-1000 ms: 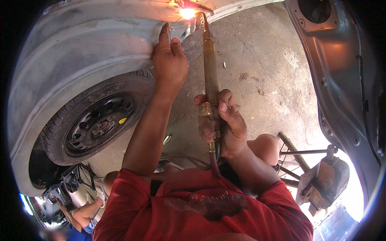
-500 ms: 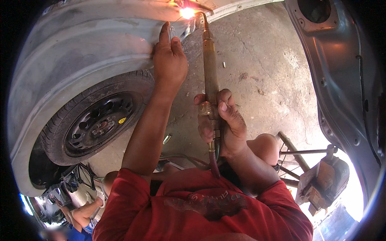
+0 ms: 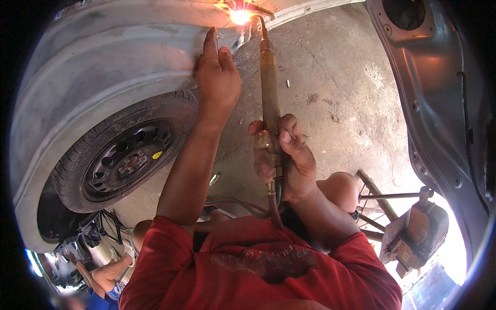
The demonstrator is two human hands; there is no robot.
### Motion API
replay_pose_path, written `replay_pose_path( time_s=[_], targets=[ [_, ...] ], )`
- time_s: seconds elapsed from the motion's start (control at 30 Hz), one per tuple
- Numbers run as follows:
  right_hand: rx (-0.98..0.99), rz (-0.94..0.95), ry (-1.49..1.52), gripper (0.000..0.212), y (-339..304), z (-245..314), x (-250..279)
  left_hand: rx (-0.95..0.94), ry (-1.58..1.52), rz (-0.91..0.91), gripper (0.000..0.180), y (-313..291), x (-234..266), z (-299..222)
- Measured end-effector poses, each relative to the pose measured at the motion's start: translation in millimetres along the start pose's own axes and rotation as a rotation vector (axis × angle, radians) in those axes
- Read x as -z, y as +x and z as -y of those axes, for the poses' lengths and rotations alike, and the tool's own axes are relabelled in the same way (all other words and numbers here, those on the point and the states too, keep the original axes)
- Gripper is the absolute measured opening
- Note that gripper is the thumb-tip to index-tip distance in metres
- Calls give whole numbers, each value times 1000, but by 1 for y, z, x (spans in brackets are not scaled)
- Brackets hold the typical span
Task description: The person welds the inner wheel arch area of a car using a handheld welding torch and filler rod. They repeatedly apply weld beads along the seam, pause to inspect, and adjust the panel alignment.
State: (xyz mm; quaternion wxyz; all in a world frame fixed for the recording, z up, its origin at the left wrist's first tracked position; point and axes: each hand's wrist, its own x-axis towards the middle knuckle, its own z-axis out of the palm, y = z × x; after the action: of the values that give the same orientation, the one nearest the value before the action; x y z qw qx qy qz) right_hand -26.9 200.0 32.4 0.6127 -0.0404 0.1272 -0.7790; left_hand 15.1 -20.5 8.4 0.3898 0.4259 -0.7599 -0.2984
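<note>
Right hand [image 3: 295, 160] gripped gas torch [image 3: 269, 85], flame [image 3: 241, 17] far along grey car panel [image 3: 129, 57]; left hand [image 3: 219, 80] pinched wire [image 3: 220, 40], possibly filler. Judged step: welding; next move called for steady feeding.

Car panel [image 3: 129, 57] partly hidden behind bright flame [image 3: 241, 17]

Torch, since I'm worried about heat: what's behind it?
Concrete floor shows on both sides of the torch; whatever lies directly behind its barrel or the right hand is covered and cannot be seen.
</note>
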Motion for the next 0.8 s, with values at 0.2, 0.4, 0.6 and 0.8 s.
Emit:
replay_pose_path(
  time_s=[0.2, 0.4, 0.6, 0.8],
  targets=[
    [-4, 4, 11, 16, 0, 0, 1, 82, -55, 30, 49, -1, 3, -10],
    [14, -5, -14, 16, 1, 0, -1, 11, 54, 5, 49, 0, 1, -5],
    [27, 18, -20, 15, 3, -2, 1, 19, 58, 8, 50, 0, 2, -7],
    [12, 20, -3, 15, 4, -1, 2, 41, 62, 7, 50, 0, 2, -8]
  ],
)
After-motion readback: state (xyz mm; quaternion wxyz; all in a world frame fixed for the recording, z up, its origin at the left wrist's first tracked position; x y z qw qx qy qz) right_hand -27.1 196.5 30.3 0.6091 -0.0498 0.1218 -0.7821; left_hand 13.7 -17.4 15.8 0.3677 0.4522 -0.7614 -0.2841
